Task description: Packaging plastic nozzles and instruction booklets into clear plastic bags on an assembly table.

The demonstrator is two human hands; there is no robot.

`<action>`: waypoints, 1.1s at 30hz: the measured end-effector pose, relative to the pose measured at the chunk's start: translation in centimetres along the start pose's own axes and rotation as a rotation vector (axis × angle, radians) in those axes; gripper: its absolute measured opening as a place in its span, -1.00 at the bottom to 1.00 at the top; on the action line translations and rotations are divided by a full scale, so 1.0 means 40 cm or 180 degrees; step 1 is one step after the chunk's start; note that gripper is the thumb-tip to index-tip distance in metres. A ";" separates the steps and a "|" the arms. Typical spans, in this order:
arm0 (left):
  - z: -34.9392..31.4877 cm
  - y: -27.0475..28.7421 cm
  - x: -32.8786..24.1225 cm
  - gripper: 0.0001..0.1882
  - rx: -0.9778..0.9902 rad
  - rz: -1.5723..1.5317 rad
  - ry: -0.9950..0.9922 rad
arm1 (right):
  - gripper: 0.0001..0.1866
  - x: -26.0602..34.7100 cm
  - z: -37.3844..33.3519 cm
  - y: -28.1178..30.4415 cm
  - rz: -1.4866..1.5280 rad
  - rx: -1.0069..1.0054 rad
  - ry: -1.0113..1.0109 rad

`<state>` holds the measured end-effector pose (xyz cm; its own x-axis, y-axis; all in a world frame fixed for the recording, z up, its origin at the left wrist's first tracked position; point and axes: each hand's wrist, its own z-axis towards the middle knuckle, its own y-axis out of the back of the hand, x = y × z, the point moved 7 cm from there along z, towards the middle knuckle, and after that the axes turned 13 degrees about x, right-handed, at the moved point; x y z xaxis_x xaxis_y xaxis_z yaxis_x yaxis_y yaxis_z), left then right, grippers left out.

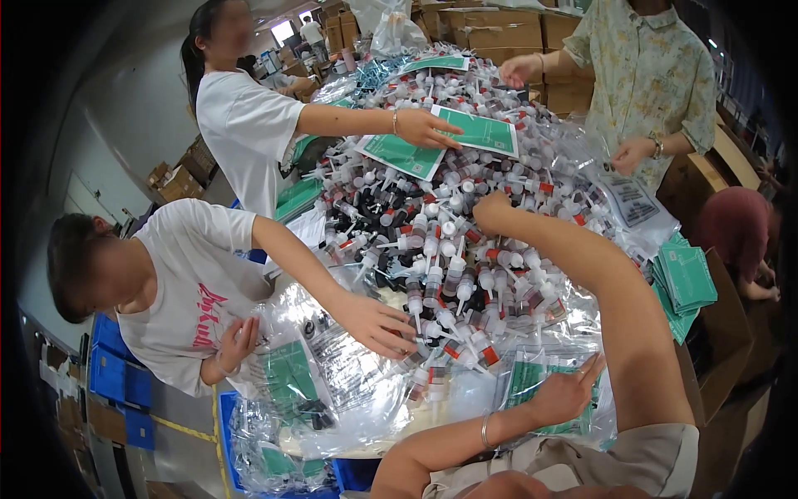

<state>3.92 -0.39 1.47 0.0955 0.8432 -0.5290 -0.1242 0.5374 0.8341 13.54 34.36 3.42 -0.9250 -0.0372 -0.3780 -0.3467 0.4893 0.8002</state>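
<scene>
The wearer's left hand lies on a clear plastic bag at the near edge of the surface, fingers stretched toward the upper right; whether they pinch the film cannot be told. Inside the bag is a green card. The right hand is curled at the middle of a large heap of small bottles; its fingertips are hidden, so any hold cannot be made out.

The left forearm, wearing one bracelet, comes low from the bottom edge and angles right. The right arm reaches from the lower right, bent at the elbow, forearm slanting up and left over the heap.

The bottles, with white nozzles and some red bands, are too many to count. Three co-workers stand around them: one spreads a hand over the near bottles, a second touches two green sheets, and the third has two hands at the far right.
</scene>
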 end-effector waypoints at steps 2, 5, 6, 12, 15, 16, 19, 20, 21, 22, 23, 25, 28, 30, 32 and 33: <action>0.001 0.008 -0.003 -0.30 0.0023 -0.0016 0.0006 | -0.74 -0.005 -0.011 0.004 -0.0067 -0.0375 -0.0114; -0.009 0.015 -0.004 -0.29 -0.0019 -0.0015 0.0003 | -0.78 0.005 -0.038 0.021 -0.0035 -0.0689 0.0168; -0.004 0.015 -0.013 -0.28 -0.0096 -0.0006 -0.0068 | -0.78 -0.002 -0.033 0.006 -0.0037 -0.0669 0.0143; -0.009 0.030 -0.010 -0.29 -0.0142 -0.0010 -0.0016 | -0.75 -0.003 -0.027 0.010 0.0164 -0.0655 0.0399; -0.010 0.030 -0.007 -0.29 -0.0236 -0.0037 -0.0031 | -0.69 -0.037 -0.028 0.013 0.0536 -0.0709 0.0491; -0.004 0.024 -0.012 -0.29 -0.0239 -0.0041 -0.0066 | -0.65 -0.086 -0.017 0.005 0.1129 -0.0877 0.0554; 0.000 0.017 -0.015 -0.29 -0.0316 -0.0069 -0.0107 | -0.66 -0.182 -0.018 0.007 0.2283 -0.1026 0.0940; 0.000 0.015 -0.018 -0.30 -0.0285 -0.0072 -0.0104 | -0.70 -0.205 -0.014 -0.012 0.2845 -0.0627 0.0869; 0.002 0.015 -0.016 -0.30 -0.0256 -0.0067 -0.0104 | -0.74 -0.219 -0.015 -0.028 0.3394 -0.0226 0.0786; -0.002 0.015 -0.010 -0.30 -0.0269 -0.0058 -0.0090 | -0.80 -0.206 -0.030 -0.022 0.3968 -0.0107 0.0962; -0.006 0.014 -0.006 -0.31 -0.0292 -0.0024 -0.0086 | -0.80 -0.197 -0.048 -0.013 0.3955 -0.0106 0.0978; -0.008 0.018 -0.004 -0.31 -0.0326 0.0004 -0.0085 | -0.87 -0.172 -0.096 0.006 0.5117 0.0161 0.1334; -0.003 0.006 -0.007 -0.30 -0.0093 0.0086 0.0022 | -0.87 -0.174 -0.116 0.002 0.5349 0.0180 0.1179; 0.003 -0.002 -0.012 -0.30 -0.0107 0.0040 -0.0040 | -0.87 -0.162 -0.129 -0.011 0.4926 0.0190 0.1299; 0.007 -0.002 0.007 -0.30 -0.0130 -0.0035 0.0004 | -0.84 -0.113 -0.168 0.012 0.4371 0.0280 0.1542; 0.007 -0.005 0.005 -0.31 -0.0166 -0.0091 0.0016 | -0.84 -0.083 -0.197 0.009 0.4372 0.0306 0.1538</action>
<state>4.23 -0.35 1.25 0.0949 0.8275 -0.5534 -0.1729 0.5612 0.8094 15.28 27.79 8.63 -0.4802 0.2243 0.8480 0.8281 0.4346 0.3540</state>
